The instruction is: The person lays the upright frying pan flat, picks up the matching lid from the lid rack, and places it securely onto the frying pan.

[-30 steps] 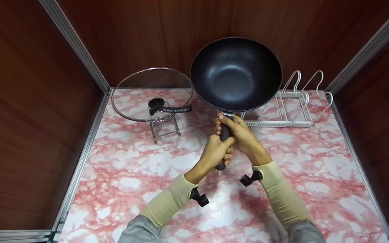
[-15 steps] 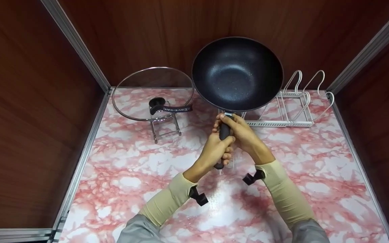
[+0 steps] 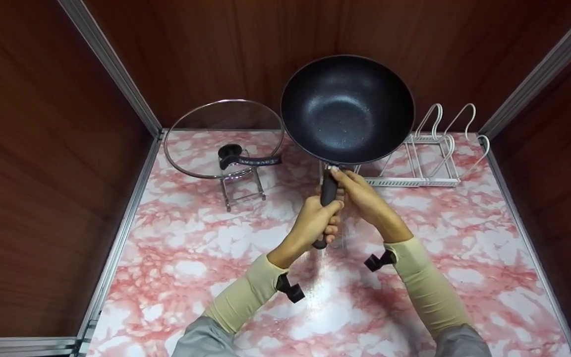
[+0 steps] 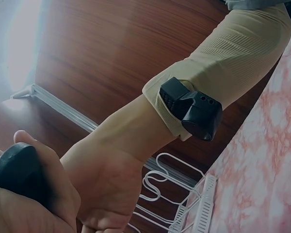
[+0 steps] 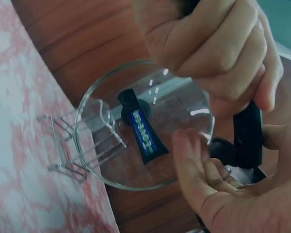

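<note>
A black wok (image 3: 347, 109), its dark hollow facing me, tilts up near the back wall in the head view. My left hand (image 3: 316, 220) grips the lower part of its black handle (image 3: 329, 187). Higher up, by the wok's rim, my right hand (image 3: 366, 197) touches the handle with the thumb. Its fingers (image 5: 186, 162) stretch away from the handle in the right wrist view. On the left, a glass lid (image 3: 201, 131) with a black knob and grip (image 3: 256, 161) leans upright in a small metal stand (image 3: 260, 188). Whether the wok rests on anything is hidden.
A white wire rack (image 3: 417, 182) with tall hoops stands at the back right, partly behind the wok. Brown wood panels (image 3: 191, 44) close in the back and sides. The red-and-white marbled table (image 3: 191, 267) spreads in front.
My right hand has loosened its hold on the handle, its fingers coming away from round it, and its forearm has shifted slightly right. The left hand and wok have hardly moved.
</note>
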